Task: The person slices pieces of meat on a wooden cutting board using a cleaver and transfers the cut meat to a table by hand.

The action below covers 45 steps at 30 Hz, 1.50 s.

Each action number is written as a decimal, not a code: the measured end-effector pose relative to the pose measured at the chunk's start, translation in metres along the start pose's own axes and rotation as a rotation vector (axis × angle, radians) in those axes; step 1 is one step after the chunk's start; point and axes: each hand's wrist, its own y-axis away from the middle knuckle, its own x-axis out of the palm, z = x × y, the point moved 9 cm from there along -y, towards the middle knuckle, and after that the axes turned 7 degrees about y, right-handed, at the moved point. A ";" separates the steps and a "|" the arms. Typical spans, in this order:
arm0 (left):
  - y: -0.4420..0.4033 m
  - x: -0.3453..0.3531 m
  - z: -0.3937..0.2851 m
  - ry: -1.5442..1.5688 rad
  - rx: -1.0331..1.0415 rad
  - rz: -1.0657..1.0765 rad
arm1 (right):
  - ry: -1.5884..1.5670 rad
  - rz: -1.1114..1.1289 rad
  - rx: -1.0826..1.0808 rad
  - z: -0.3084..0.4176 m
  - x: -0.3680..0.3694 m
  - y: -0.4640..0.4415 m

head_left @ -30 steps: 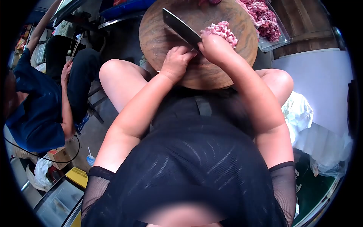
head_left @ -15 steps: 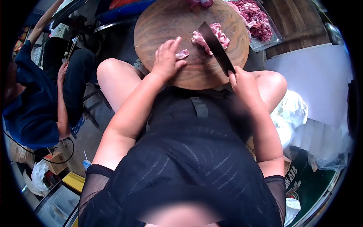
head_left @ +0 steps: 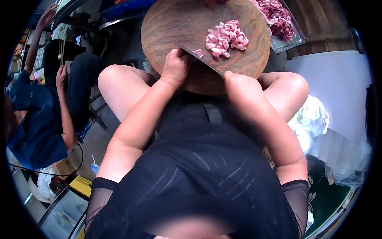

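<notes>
My right hand (head_left: pixel 242 88) grips the handle of a cleaver (head_left: pixel 205 63), whose blade slants up and left over a round wooden chopping board (head_left: pixel 167 24). Close against the blade's far end is my left hand (head_left: pixel 174 67), its fingers curled in; what they hold, if anything, is hidden. A small bit of meat (head_left: pixel 198 53) shows just beyond the blade's edge. Farther back on the board lies a heap of chopped pink and white meat (head_left: pixel 226 39), apart from both hands.
A clear plastic tray (head_left: pixel 296 42) of dark red meat (head_left: pixel 281 24) stands right of the board. Another piece of meat (head_left: pixel 215 1) shows at the board's far edge. At left, a seated person (head_left: pixel 39 119) holds thin sticks. White plastic bags (head_left: pixel 312 123) lie at right.
The cleaver has moved left and toward me, away from the meat heap, and its blade now reaches my left hand. My left fingers have curled in. The neighbour's arm has shifted.
</notes>
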 end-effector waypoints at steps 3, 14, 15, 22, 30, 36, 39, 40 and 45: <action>0.001 0.001 -0.002 -0.130 0.097 0.002 | -0.036 0.026 -0.008 0.011 0.001 -0.025; 0.015 -0.021 0.022 -0.221 -0.297 0.083 | -0.175 -0.156 0.138 -0.023 0.001 -0.064; 0.018 -0.026 0.026 -0.222 -0.302 0.076 | -0.194 -0.188 0.165 -0.026 -0.003 -0.052; 0.013 -0.012 0.005 -0.168 0.122 0.113 | -0.189 -0.074 0.091 -0.008 0.005 0.006; 0.018 -0.005 0.019 -0.197 0.107 0.093 | -0.120 -0.043 0.027 0.015 0.007 0.011; 0.017 -0.007 0.018 -0.092 0.047 0.086 | -0.142 0.047 -0.051 0.029 0.015 -0.008; 0.014 -0.011 0.003 -0.167 0.142 0.048 | -0.150 0.007 -0.055 0.036 0.017 -0.032; 0.013 -0.012 -0.002 -0.195 0.178 0.037 | -0.147 0.000 -0.057 0.039 0.018 -0.044; 0.017 0.001 0.014 -0.186 0.094 0.196 | -0.213 -0.014 -0.147 0.053 0.006 -0.080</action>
